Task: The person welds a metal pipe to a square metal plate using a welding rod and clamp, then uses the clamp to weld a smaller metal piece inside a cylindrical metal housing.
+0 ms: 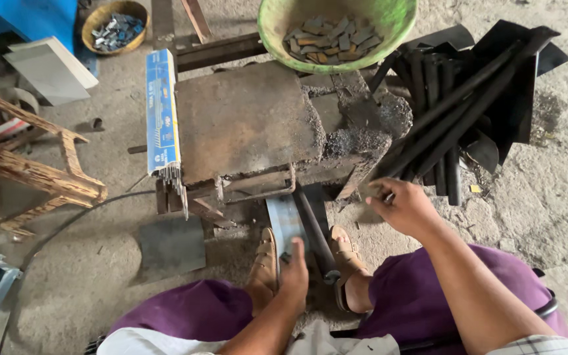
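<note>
**Two hands at a rusty block on a dusty floor**

Grey, dusty concrete floor [547,197] lies under everything; a person in purple trousers sits low, with feet in tan sandals [265,263] close to the work.

Left hand [295,269] is low between the knees; its fingers curl down onto the near end of a shiny flat metal piece [283,220], and a dark round bar [315,233] lies just beside it on the thumb side; whether the hand grips or only presses, I cannot tell.

Right hand [405,207] is half closed; its fingertips [384,194] pinch something small and pale, too tiny to name; just past those fingertips sits a heap of black metal bars and sheets [468,105].

Beyond the left hand stands a big rusty metal block [244,121] with grey grit on one side; a blue packet of thin rods [161,112] leans on its far side from the right hand; above the block rests a green bowl [402,26] of small flat metal bits.
</note>
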